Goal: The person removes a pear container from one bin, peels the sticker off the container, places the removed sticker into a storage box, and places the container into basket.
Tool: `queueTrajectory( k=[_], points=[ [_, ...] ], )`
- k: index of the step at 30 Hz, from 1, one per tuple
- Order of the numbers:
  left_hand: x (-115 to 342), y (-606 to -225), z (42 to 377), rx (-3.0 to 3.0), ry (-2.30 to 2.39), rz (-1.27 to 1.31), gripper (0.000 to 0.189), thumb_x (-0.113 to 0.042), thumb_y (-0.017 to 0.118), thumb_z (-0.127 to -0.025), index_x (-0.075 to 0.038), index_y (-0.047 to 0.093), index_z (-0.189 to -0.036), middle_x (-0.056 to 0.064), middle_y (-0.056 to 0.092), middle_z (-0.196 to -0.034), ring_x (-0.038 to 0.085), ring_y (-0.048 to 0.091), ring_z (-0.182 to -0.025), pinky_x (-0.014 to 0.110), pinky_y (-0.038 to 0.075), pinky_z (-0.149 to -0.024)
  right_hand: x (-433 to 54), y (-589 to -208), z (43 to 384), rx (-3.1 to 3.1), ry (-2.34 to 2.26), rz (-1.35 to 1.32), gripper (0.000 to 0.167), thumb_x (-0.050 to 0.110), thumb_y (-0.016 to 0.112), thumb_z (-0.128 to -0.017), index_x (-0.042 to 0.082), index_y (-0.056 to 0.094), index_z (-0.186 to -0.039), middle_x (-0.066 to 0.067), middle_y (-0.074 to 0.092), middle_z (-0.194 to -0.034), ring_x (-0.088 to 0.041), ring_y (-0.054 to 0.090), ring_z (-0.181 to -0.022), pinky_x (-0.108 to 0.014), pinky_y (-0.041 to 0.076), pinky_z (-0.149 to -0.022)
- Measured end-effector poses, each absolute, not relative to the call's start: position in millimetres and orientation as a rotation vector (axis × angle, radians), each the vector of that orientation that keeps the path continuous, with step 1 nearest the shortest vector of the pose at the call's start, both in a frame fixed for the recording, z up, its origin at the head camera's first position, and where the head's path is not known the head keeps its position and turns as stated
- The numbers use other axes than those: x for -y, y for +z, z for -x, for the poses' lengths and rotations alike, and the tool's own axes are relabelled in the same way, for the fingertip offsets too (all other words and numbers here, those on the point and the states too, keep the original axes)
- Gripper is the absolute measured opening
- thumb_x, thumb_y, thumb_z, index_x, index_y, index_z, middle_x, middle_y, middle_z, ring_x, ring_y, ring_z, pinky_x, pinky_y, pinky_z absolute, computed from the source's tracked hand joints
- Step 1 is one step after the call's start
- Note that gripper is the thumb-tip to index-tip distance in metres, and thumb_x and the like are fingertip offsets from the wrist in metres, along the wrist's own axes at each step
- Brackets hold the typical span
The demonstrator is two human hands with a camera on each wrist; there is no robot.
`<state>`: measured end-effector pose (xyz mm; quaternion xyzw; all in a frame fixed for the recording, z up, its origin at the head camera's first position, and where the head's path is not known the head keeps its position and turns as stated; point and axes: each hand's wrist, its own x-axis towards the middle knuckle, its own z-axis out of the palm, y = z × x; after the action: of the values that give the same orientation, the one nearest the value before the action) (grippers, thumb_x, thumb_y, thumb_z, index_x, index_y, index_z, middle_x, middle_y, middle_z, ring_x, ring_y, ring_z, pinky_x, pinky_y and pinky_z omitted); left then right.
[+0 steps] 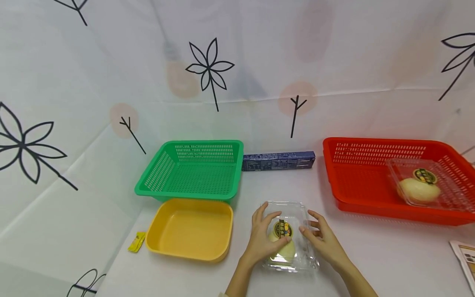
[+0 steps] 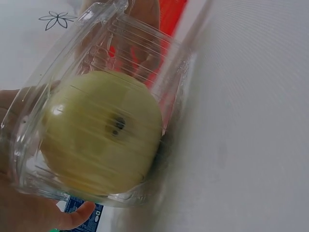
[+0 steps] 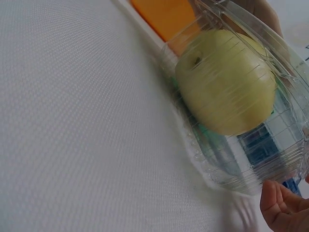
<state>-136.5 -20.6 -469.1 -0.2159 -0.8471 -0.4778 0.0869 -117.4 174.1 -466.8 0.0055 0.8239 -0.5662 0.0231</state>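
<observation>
Left grip [image 1: 257, 238], fingers spread, touches the left of a clear box [image 1: 302, 252] on the desk [image 1: 256, 185], lower centre of the frame; right grip [image 1: 327, 244] meets its right edge, whether grasping cannot be told. The box lies between them, about equally near each, long axis running up the frame.

A clear box [image 1: 291, 209] (dark label [image 1: 283, 229] on top) lies on the table [image 1: 397, 258], yellow-green fruit [image 2: 104, 133] inside
</observation>
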Motion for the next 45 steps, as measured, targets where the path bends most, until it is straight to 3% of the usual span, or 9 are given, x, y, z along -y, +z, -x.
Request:
queueTrajectory(
  k=[13, 21, 33, 37, 45],
  points=[
    [21, -472, 137, 2.551, -1.504, 0.595, 0.059, -0.032, 0.076, -0.071, -0.010, 0.059, -0.123, 0.013, 0.027, -0.151, 0.037, 0.021, -0.136, 0.065, 0.027, -0.100, -173, -467, 118, -2.533, -1.761, -0.037, 0.063, 0.023, 0.059, -0.092, 0.004, 0.026, -0.142, -0.034, 0.044, -0.129, -0.035, 0.055, -0.099, -0.041, 0.050, -0.079],
    [23, -474, 138, 2.507, -1.626, 0.629, 0.060, -0.027, 0.075, -0.072, -0.007, 0.056, -0.125, 0.019, 0.024, -0.150, 0.037, 0.019, -0.137, 0.067, 0.026, -0.098, -173, -470, 118, -2.555, -1.782, -0.020, 0.062, 0.020, 0.060, -0.091, 0.003, 0.027, -0.142, -0.033, 0.046, -0.126, -0.034, 0.055, -0.097, -0.034, 0.048, -0.076],
    [33, -477, 143, 2.551, -1.627, 0.759, 0.060, -0.028, 0.072, -0.074, -0.007, 0.056, -0.127, 0.014, 0.018, -0.153, 0.039, 0.013, -0.138, 0.069, 0.021, -0.100, -171, -471, 114, -2.554, -1.800, -0.018, 0.064, 0.020, 0.060, -0.091, 0.004, 0.026, -0.142, -0.032, 0.045, -0.125, -0.031, 0.054, -0.095, -0.030, 0.047, -0.073],
    [33, -478, 143, 2.541, -1.595, 0.720, 0.056, -0.030, 0.074, -0.073, -0.006, 0.060, -0.122, 0.012, 0.024, -0.153, 0.038, 0.018, -0.138, 0.068, 0.022, -0.100, -171, -472, 114, -2.555, -1.802, -0.019, 0.064, 0.020, 0.060, -0.091, 0.004, 0.026, -0.142, -0.032, 0.045, -0.126, -0.031, 0.054, -0.095, -0.029, 0.047, -0.072],
    [30, -475, 133, 2.501, -1.411, 0.531, 0.045, -0.039, 0.078, -0.071, -0.011, 0.068, -0.105, 0.008, 0.045, -0.142, 0.031, 0.042, -0.128, 0.059, 0.038, -0.096, -172, -473, 113, -2.542, -1.802, -0.037, 0.065, 0.016, 0.059, -0.091, 0.002, 0.023, -0.144, -0.034, 0.042, -0.128, -0.031, 0.054, -0.098, -0.029, 0.047, -0.072]
  ],
)
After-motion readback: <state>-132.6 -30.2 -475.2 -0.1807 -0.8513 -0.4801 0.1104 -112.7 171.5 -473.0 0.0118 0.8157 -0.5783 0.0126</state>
